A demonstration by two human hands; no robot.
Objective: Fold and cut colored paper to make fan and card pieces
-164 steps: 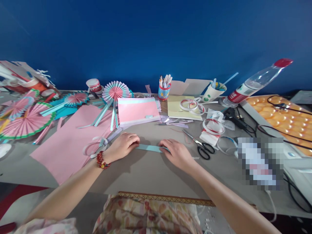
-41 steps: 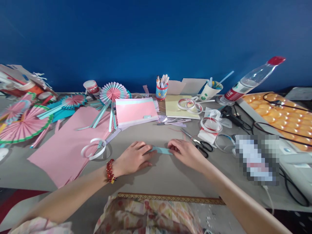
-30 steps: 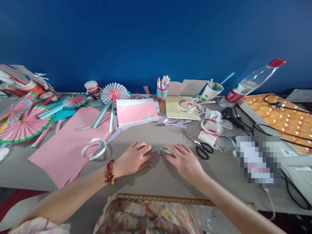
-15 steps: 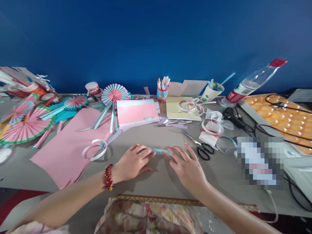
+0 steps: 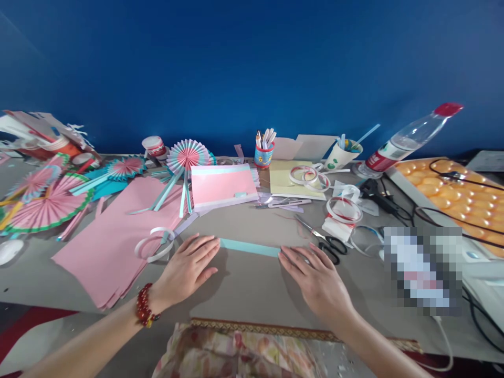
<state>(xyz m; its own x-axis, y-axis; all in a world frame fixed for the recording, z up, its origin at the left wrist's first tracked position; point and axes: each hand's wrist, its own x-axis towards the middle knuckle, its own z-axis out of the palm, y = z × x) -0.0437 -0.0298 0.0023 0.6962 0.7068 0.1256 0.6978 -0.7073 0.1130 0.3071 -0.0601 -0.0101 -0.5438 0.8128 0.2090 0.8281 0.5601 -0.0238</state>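
Note:
A light-blue paper strip (image 5: 250, 248) lies flat on the grey table in front of me. My left hand (image 5: 192, 265) rests over its left end, fingers stretched out and pressing down; a red bead bracelet is on that wrist. Over the strip's right end lies my right hand (image 5: 315, 273), its fingers spread and flat. Both ends of the strip are hidden under the fingertips. Just beyond my right hand are black-handled scissors (image 5: 328, 242). A roll of white tape (image 5: 155, 244) stands near my left hand, beside a stack of pink paper (image 5: 106, 241).
Pleated paper fans (image 5: 187, 157) stand and lie at the left. Behind the strip are a pink paper piece (image 5: 224, 186), a craft knife (image 5: 289, 202) and a pen cup (image 5: 263, 152). Rolls of tape (image 5: 344, 210), a tilted plastic bottle (image 5: 405, 144) and cables are at the right.
My hands have moved apart, left hand to the left and right hand to the right, along the blue strip. Far more of the strip now shows between them.

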